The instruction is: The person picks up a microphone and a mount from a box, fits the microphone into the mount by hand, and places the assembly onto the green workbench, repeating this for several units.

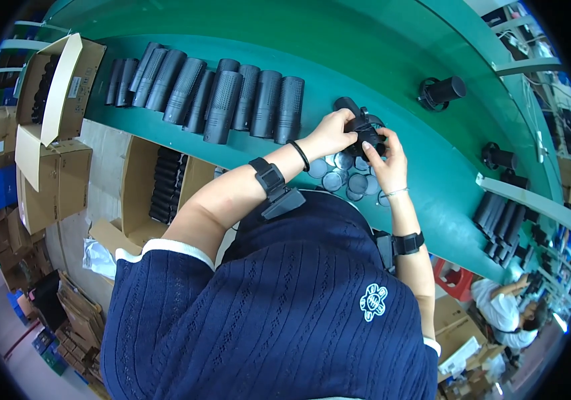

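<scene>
Both my hands hold a black cylindrical part with a ring-shaped mount (365,123) just above the green bench. My left hand (331,135) pinches it from the left, thumb and fingers closed on its side. From the right, my right hand (390,162) has its thumb pressed on the near face and its fingers curled round the far side. My hands hide much of the part. Several round, greyish translucent discs (332,181) lie loose on the bench beneath my hands. Left of them stands a row of black cylinders with perforated upper halves (222,107).
The green bench (432,220) has a raised back wall. Black cylinders in ring mounts (447,89) rest at the right. More black tubes (499,220) are stacked farther right. Open cardboard boxes (72,180) stand at the left. A co-worker (502,307) sits beyond a red stool (455,280).
</scene>
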A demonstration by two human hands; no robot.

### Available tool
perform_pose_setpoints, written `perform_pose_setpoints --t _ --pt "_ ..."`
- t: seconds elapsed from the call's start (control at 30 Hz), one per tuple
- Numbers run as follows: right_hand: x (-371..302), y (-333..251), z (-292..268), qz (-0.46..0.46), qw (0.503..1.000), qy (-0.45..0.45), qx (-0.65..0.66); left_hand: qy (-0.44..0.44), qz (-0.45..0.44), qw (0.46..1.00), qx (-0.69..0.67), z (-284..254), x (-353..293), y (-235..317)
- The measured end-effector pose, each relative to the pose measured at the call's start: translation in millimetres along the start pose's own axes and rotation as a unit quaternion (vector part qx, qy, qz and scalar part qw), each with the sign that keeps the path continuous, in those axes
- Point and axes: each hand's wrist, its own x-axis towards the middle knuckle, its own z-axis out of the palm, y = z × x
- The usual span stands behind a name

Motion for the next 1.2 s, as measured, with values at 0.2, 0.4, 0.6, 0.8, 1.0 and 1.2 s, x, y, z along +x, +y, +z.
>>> perform_pose_setpoints --t 0.2,0.4,0.6,0.8,1.0,1.2 --pt "-2.3 7.6 2.8 -0.023 1.000 0.003 -0.008 0.014 -0.017 0.996 0.084 2.3 -5.7 7.7" --pt "-1.9 3.7 -1.2 -0.004 0.999 -0.021 -0.041 0.005 -0.055 0.997 0.056 0.6 -5.7 14.1" --pt "-2.8 2.0 2.4 0.020 0.999 0.001 0.030 0.014 -0.034 0.985 0.167 8.6 -13.7 23.5" --pt "-2.5 -8.4 5.6 0.029 0.999 0.012 0.017 0.050 0.077 0.976 0.198 11.1 -14.5 15.6" --pt "-5.6 -18.0 1.5 -0.044 0.997 0.042 -0.046 0.021 0.055 0.987 0.151 8.5 -13.1 13.0" --pt "-5.0 -13.6 6.1 0.026 0.999 0.042 0.020 0.037 0.053 0.989 0.130 9.9 -11.6 9.4"
